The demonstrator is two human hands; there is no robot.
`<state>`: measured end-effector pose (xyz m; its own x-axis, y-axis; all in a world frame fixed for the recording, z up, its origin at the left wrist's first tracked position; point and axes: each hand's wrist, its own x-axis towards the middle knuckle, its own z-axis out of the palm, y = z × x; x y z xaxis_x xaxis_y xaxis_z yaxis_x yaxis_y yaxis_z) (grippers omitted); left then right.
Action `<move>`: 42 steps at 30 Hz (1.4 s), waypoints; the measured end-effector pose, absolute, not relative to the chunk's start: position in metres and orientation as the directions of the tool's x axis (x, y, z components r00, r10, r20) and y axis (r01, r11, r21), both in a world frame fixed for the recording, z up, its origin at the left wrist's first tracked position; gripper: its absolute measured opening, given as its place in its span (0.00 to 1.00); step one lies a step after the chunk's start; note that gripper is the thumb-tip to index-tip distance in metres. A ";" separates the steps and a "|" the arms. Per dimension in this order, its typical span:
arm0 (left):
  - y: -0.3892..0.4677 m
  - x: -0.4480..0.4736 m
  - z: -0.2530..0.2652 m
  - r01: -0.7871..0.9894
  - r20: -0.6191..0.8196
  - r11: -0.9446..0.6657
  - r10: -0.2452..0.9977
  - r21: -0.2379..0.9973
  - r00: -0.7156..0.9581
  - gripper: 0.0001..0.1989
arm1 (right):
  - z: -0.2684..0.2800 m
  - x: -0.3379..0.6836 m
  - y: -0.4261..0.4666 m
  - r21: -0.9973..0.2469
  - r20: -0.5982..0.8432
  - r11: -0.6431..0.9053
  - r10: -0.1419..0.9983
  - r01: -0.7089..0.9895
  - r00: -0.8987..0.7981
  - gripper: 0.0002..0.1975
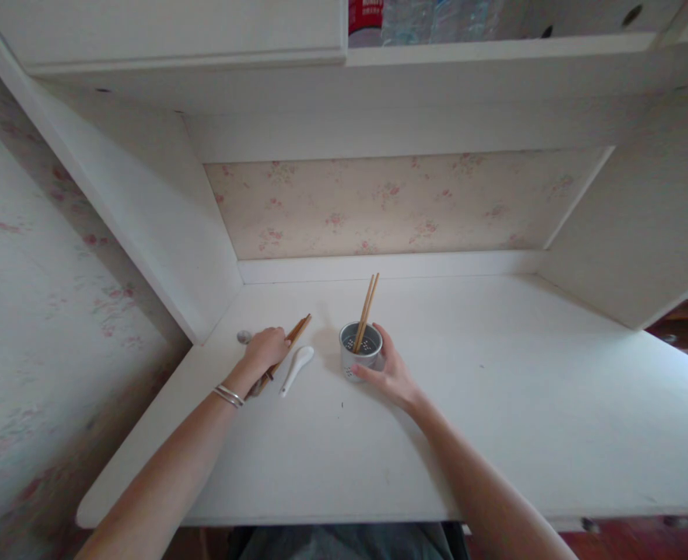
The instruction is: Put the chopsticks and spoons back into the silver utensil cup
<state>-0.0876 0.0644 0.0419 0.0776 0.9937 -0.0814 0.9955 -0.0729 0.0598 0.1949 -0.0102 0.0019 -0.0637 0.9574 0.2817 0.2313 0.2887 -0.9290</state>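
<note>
My right hand (391,372) grips the side of a round metal utensil holder (360,362) with small holes in its wall and floor. Two light wooden chopsticks (366,311) lean upright inside it. On the left, my left hand (266,350) is closed over a bunch of brown chopsticks (298,330) lying on the desk, their ends showing on both sides of the fingers. Between the two hands lies a white soup spoon (297,369). Just beyond the left hand, a metal spoon's bowl (244,337) shows; its handle is hidden beneath the hand.
The white desk (553,404) is closed in by side panels and a low back ledge (390,268). Overhead runs a white shelf (413,85) with clear plastic bottles (437,22) and a red-labelled item (365,19). Floral wallpaper (46,311) covers the left wall.
</note>
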 end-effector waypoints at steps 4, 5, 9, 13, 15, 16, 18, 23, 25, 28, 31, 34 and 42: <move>0.077 -0.089 0.045 0.995 -0.175 -0.015 0.984 0.100 0.032 0.16 | 0.005 0.191 -0.011 -0.915 0.316 0.327 0.945 0.236 -0.083 0.49; 0.080 -0.090 0.046 0.993 -0.200 0.002 0.980 0.114 0.021 0.16 | 0.007 0.190 -0.012 -0.912 0.326 0.338 0.941 0.232 -0.089 0.48; 0.090 -0.093 0.051 0.983 -0.266 0.050 0.964 0.179 -0.001 0.15 | 0.014 0.189 -0.016 -0.905 0.355 0.369 0.929 0.212 -0.100 0.44; 0.096 -0.093 0.055 0.966 -0.278 0.051 0.960 0.253 0.022 0.13 | 0.015 0.188 -0.017 -0.895 0.364 0.375 0.927 0.244 -0.088 0.44; 0.099 -0.092 0.055 0.957 -0.262 0.043 0.964 0.288 0.036 0.12 | 0.015 0.187 -0.017 -0.897 0.356 0.366 0.930 0.249 -0.086 0.44; 0.101 -0.092 0.054 0.952 -0.249 0.039 0.968 0.303 0.040 0.12 | 0.014 0.187 -0.017 -0.900 0.352 0.364 0.932 0.242 -0.092 0.44; 0.104 -0.091 0.053 0.942 -0.210 0.033 0.977 0.333 0.040 0.10 | 0.015 0.186 -0.017 -0.904 0.352 0.366 0.930 0.221 -0.104 0.43; 0.110 -0.082 0.053 0.903 -0.083 0.017 0.996 0.429 0.021 0.11 | 0.014 0.185 -0.017 -0.898 0.365 0.377 0.926 0.228 -0.096 0.42; 0.112 -0.076 0.056 0.880 -0.027 0.003 1.000 0.476 0.011 0.12 | 0.012 0.185 -0.016 -0.891 0.374 0.384 0.923 0.243 -0.088 0.43; 0.115 -0.066 0.064 0.843 0.081 -0.033 0.997 0.536 -0.012 0.14 | 0.009 0.184 -0.015 -0.886 0.372 0.380 0.925 0.265 -0.079 0.42; 0.117 -0.059 0.074 0.814 0.203 -0.078 0.978 0.576 -0.050 0.15 | 0.010 0.185 -0.015 -0.874 0.369 0.372 0.927 0.311 -0.071 0.41; 0.116 -0.053 0.088 0.782 0.312 -0.135 0.947 0.609 -0.080 0.15 | 0.012 0.186 -0.016 -0.865 0.370 0.373 0.926 0.335 -0.078 0.41; 0.080 -0.014 0.152 0.396 0.500 -0.450 0.866 0.800 -0.026 0.16 | 0.011 0.189 -0.016 -0.866 0.353 0.367 0.930 0.339 -0.106 0.42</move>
<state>-0.0142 0.0803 0.1518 -0.0262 0.8659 0.4995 0.3965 -0.4497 0.8004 0.1885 -0.0163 0.0114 -0.1058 0.9296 0.3530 0.3394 0.3675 -0.8659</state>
